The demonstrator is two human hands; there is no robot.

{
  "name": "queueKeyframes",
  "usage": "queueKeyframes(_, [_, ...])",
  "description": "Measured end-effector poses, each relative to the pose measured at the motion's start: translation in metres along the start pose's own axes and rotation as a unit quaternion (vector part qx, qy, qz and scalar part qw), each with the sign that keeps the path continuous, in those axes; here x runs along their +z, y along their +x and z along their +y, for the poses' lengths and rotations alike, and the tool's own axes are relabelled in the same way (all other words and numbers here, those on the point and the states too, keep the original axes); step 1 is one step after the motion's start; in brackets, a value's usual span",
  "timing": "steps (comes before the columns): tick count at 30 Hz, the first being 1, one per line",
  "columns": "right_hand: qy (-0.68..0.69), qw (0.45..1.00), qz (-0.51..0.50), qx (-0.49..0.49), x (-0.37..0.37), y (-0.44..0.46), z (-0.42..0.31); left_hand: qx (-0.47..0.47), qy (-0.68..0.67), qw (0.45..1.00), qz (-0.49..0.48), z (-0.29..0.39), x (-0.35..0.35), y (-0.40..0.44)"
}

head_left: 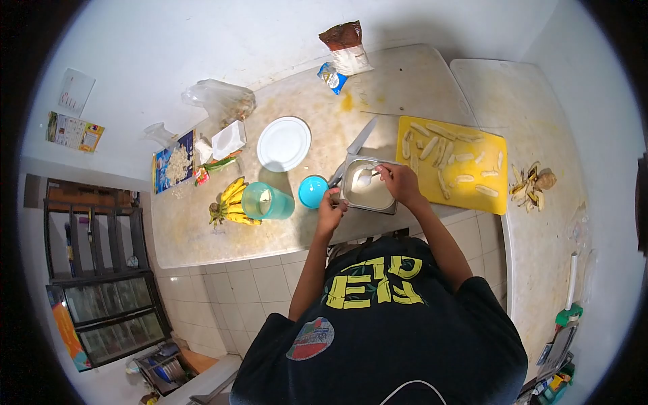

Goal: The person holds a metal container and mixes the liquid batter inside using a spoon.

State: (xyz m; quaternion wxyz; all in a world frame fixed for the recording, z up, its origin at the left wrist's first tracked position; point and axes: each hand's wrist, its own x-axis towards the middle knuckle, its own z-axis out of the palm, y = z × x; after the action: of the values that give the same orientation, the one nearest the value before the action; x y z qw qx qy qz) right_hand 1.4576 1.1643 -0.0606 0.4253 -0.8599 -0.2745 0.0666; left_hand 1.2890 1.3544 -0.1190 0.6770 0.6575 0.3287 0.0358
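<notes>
A square metal pan (385,206) with a pale creamy liquid in it stands at the table's front edge. My right hand (401,183) is closed on the handle of a spoon (365,179), whose bowl is in the liquid. At the pan's left side, my left hand (331,211) grips the rim with its fingertips. Just left of the pan is a small blue bowl (313,192). A knife (362,136) lies behind the pan, its handle partly hidden. To the right, a yellow cutting board (422,177) carries several peeled banana pieces (445,150).
Left of me stand a teal pitcher (268,201) and a bunch of bananas (233,201). Farther back are a white plate (283,143), a white box (229,140), a plastic bag (219,101) and a brown-and-white package (347,48). Banana peels (530,185) lie right of the board.
</notes>
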Motion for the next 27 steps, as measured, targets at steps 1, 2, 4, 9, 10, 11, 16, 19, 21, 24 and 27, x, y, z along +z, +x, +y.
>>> queueKeyframes(1, [-0.001,1.000,-0.007,0.009,-0.001,0.000,-0.001,-0.003,0.002,1.000,-0.003,0.004,0.001,-0.004])
queueKeyframes(2, [0.005,1.000,-0.013,0.013,-0.002,0.001,-0.001,-0.006,0.004,1.000,-0.006,0.008,0.003,-0.007])
queueKeyframes(4, [0.017,0.999,-0.025,0.024,-0.007,0.000,-0.004,-0.005,-0.002,1.000,-0.001,0.007,0.004,-0.009])
queueKeyframes(9, [0.025,0.999,-0.020,0.027,-0.006,-0.001,0.001,0.088,0.176,0.980,0.022,-0.010,-0.001,-0.003])
queueKeyframes(10, [0.024,0.999,-0.014,0.023,-0.005,-0.002,0.003,0.149,0.279,0.947,0.063,0.012,0.005,-0.016])
queueKeyframes(11, [0.010,1.000,-0.005,0.021,-0.005,-0.003,0.002,0.208,0.377,0.896,0.105,0.033,0.011,-0.028])
queueKeyframes(16, [-0.057,0.998,0.021,0.011,-0.009,-0.006,-0.011,0.244,0.290,0.925,-0.025,0.093,0.040,-0.035])
queueKeyframes(19, [-0.059,0.997,0.039,-0.012,-0.012,-0.008,-0.025,0.272,0.273,0.922,-0.042,0.090,0.071,-0.035])
queueKeyframes(21, [-0.069,0.997,0.040,-0.020,-0.009,-0.008,-0.022,0.285,0.264,0.920,-0.047,0.084,0.086,-0.030])
queueKeyframes(24, [-0.073,0.997,0.035,-0.003,-0.006,-0.008,-0.017,0.274,0.249,0.925,-0.088,0.080,0.095,-0.024])
queueKeyframes(27, [-0.078,0.996,0.031,0.004,-0.006,-0.011,-0.014,0.236,0.218,0.941,-0.107,0.081,0.101,-0.030])
